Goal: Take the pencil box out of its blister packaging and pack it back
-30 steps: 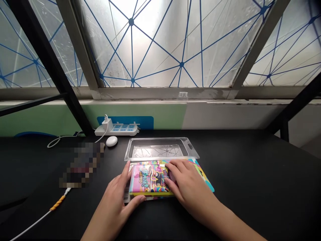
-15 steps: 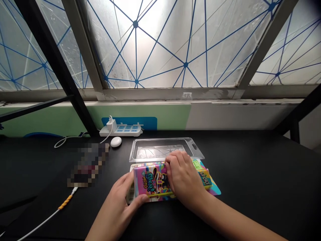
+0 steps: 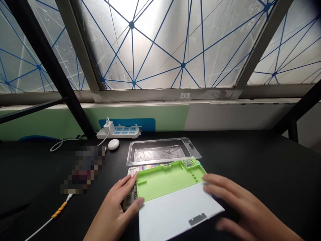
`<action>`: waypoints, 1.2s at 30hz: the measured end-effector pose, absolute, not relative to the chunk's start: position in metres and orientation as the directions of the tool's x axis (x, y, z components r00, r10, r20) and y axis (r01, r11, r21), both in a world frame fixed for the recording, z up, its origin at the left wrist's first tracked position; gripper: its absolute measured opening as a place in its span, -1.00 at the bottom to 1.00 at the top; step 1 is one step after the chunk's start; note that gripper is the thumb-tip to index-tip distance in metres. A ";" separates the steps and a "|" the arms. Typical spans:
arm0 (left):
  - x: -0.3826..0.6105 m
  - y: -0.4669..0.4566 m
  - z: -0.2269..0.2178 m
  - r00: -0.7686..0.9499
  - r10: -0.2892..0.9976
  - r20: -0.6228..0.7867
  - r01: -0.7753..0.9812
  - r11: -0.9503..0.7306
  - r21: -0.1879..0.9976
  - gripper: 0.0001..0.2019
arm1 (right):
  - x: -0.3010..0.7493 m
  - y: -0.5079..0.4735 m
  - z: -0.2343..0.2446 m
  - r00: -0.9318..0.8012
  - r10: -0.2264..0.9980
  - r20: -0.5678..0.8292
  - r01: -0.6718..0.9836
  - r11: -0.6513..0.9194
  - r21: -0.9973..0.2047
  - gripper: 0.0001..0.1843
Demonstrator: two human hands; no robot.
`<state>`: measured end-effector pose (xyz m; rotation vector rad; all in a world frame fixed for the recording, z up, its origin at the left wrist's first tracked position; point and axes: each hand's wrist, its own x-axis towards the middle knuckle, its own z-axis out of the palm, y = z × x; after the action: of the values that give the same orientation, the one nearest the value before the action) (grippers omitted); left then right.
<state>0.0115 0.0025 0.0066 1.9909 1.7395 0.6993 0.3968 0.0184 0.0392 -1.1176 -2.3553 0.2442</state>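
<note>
Head camera view: clock positions are being read from the open case (image 3: 170, 197), with 12 o'clock pointing toward the window (image 3: 160, 50). At 9 o'clock, a white cable (image 3: 37, 227) with an orange sleeve (image 3: 59, 210) is running up to a pixelated item (image 3: 84, 169). At 10 o'clock, a white rounded object (image 3: 113, 144) is resting on the desk (image 3: 250, 160); just beyond it, a power strip (image 3: 126, 133) is lying with a white plug (image 3: 108, 127) seated in its left end. Close at 9 o'clock, the left hand (image 3: 117, 202) is clamping the left edge of the case between thumb and fingers. A printed card (image 3: 130, 197) is lying partly beneath the case, its left end showing. Toward 12 o'clock, a clear plastic tray (image 3: 160, 150) is sitting just beyond the card. At centre, the case is lying unfolded: its green compartment (image 3: 165, 182) is facing up on the far side, and its white panel (image 3: 170, 217) is extending toward 6 o'clock, bearing a grey patch (image 3: 197, 219). At 3 o'clock, the slightly blurred right hand (image 3: 233, 201) is hovering with thumb and fingers spread; fingertip contact with the case is remaining unclear. Both hands are standing well apart.
</note>
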 end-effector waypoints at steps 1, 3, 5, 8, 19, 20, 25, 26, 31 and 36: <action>0.011 0.003 0.005 0.099 0.989 0.110 0.793 -0.145 0.592 -0.38 | 0.407 0.024 0.031 -0.461 0.837 0.294 0.710 0.547 -0.443 -0.41; 0.009 0.003 0.002 0.108 0.986 0.125 0.802 -0.160 0.576 -0.41 | 0.420 0.034 0.019 -0.377 0.908 0.185 0.726 0.414 -0.549 -0.39; 0.008 0.002 0.001 0.132 0.978 0.159 0.801 -0.200 0.565 -0.43 | 0.420 0.040 0.013 -0.350 0.924 0.152 0.690 0.364 -0.626 -0.49; 0.010 0.000 0.001 0.169 0.955 0.242 0.764 -0.282 0.580 -0.46 | 0.410 0.041 0.015 -0.336 0.926 0.170 0.619 0.353 -0.701 -0.69; 0.010 -0.001 -0.003 0.183 0.943 0.279 0.734 -0.320 0.599 -0.30 | 0.396 0.040 0.006 -0.206 0.971 0.122 0.698 0.233 -0.677 -0.26; 0.009 0.000 -0.003 0.199 0.940 0.278 0.744 -0.329 0.582 -0.24 | 0.396 0.040 0.005 -0.202 0.972 0.120 0.700 0.229 -0.676 -0.26; 0.013 -0.006 0.003 0.249 0.853 0.459 0.762 -0.465 0.451 -0.15 | 0.400 0.030 0.002 -0.192 0.968 0.159 0.664 0.248 -0.706 -0.34; 0.015 -0.007 0.005 0.251 0.819 0.516 0.759 -0.497 0.420 -0.21 | 0.402 0.028 0.004 -0.183 0.967 0.178 0.657 0.255 -0.710 -0.36; 0.018 0.009 0.029 0.176 0.750 0.638 0.778 -0.503 0.376 -0.48 | 0.400 0.048 0.032 -0.143 0.948 0.286 0.640 0.309 -0.703 -0.42; 0.019 0.060 0.065 0.102 0.882 0.461 0.836 -0.327 0.440 -0.50 | 0.374 0.108 0.061 -0.272 0.904 0.331 0.646 0.426 -0.633 -0.42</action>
<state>0.0186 0.0604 0.0648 2.2808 1.7818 1.0372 0.3745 0.1079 0.0606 -1.3045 -2.0184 0.4974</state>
